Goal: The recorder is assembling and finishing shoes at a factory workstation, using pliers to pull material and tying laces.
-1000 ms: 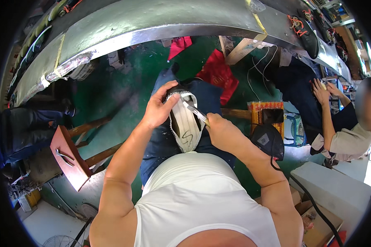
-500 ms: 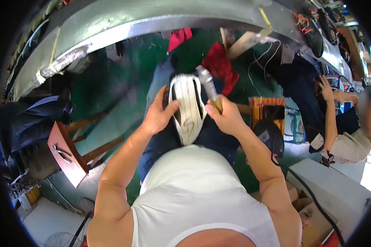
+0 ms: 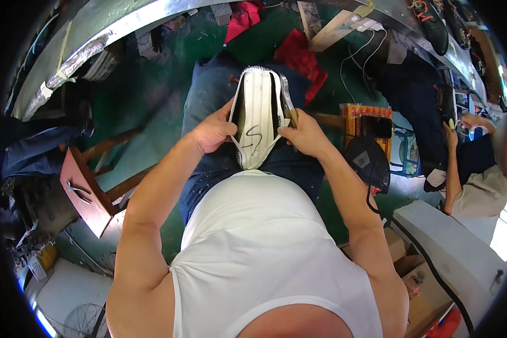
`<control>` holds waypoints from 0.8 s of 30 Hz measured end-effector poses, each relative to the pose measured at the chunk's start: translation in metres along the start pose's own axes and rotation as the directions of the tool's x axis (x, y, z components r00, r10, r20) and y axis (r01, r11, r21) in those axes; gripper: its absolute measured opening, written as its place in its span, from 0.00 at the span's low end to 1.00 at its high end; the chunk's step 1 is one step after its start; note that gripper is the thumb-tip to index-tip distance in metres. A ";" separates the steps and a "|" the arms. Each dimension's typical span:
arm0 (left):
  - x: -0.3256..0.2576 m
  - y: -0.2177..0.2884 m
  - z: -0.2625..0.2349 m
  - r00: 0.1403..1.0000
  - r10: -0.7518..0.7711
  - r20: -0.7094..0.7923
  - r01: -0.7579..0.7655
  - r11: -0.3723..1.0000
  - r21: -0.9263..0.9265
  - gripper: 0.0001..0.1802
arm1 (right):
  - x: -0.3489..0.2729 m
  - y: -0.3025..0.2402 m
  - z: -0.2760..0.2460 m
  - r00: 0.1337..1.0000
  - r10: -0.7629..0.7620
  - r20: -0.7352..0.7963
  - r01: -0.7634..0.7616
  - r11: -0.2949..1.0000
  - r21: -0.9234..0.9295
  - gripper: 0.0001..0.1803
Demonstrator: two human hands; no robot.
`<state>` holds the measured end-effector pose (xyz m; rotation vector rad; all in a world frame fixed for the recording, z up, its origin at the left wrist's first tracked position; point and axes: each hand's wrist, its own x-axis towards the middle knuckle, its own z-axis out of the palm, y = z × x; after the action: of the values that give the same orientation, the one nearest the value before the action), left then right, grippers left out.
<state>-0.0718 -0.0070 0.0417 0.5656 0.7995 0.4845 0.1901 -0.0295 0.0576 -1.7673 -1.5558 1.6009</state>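
A shoe upper [image 3: 254,115] lies sole side up across my lap, its white bottom panel marked with seam lines and a dark scrawl. Its pale edges stand out along both sides. My left hand [image 3: 211,132] is closed on the left edge, with the thumb pressed on it. On the opposite side, my right hand [image 3: 307,135] pinches the right edge near the heel end. That same hand keeps a hammer [image 3: 288,97] in its grip, the metal head lying along the shoe's right side. Part of the wooden handle is hidden by my fingers.
Pliers [image 3: 79,192] rest on a brown wooden stool [image 3: 93,211] at left. A metal-edged bench [image 3: 138,23] curves across the far side. Right of me, a dark phone [image 3: 376,127] sits on an orange crate [image 3: 352,112]. Another person [image 3: 479,191] works at far right; a black cable [image 3: 428,270] runs nearby.
The hammer has dropped from upright beside the shoe to lie along its right side. My right fingers now pinch the shoe's edge, and my left hand has closed on the other edge.
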 end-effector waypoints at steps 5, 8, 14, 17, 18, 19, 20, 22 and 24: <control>-0.007 -0.044 0.019 0.975 0.158 -0.154 -0.145 0.985 0.091 0.53 | -0.052 -0.018 -0.028 0.998 -0.016 0.062 0.041 0.906 -0.421 0.19; -0.009 -0.051 0.025 0.964 0.212 -0.162 -0.187 0.970 0.152 0.60 | -0.060 -0.021 -0.027 0.951 -0.211 0.224 0.296 0.828 -0.477 0.21; -0.009 -0.055 0.034 0.938 0.275 -0.212 -0.127 0.840 0.528 0.56 | -0.050 -0.048 -0.013 0.910 -0.333 0.247 0.382 0.442 -0.811 0.25; -0.001 -0.085 0.020 0.917 0.360 -0.173 -0.289 0.896 0.338 0.48 | -0.039 -0.100 -0.015 0.916 0.020 0.401 0.376 0.308 -0.874 0.21; -0.002 -0.082 0.021 0.916 0.360 -0.175 -0.287 0.896 0.338 0.48 | -0.031 -0.114 -0.018 0.837 0.206 0.507 0.442 0.294 -0.848 0.17; -0.004 -0.077 0.026 0.928 0.307 -0.213 -0.309 0.951 0.026 0.44 | -0.028 -0.131 -0.019 0.790 0.320 0.523 0.437 0.306 -0.846 0.11; -0.005 -0.073 0.030 0.941 0.244 -0.232 -0.307 0.907 -0.289 0.41 | -0.024 -0.125 -0.020 0.791 0.320 0.521 0.436 0.302 -0.848 0.11; 0.000 -0.067 0.043 0.925 0.208 -0.319 -0.290 0.928 -0.236 0.36 | -0.015 -0.093 -0.022 0.834 0.184 0.520 0.382 0.487 -0.786 0.12; 0.012 -0.058 0.050 0.880 0.070 -0.470 -0.216 0.940 -0.264 0.37 | -0.014 -0.059 -0.018 0.855 0.133 0.502 0.361 0.543 -0.758 0.13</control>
<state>-0.0146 -0.0575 0.0269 0.2147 1.1070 0.8871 0.1785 -0.0119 0.1170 -1.5428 -3.0533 1.3828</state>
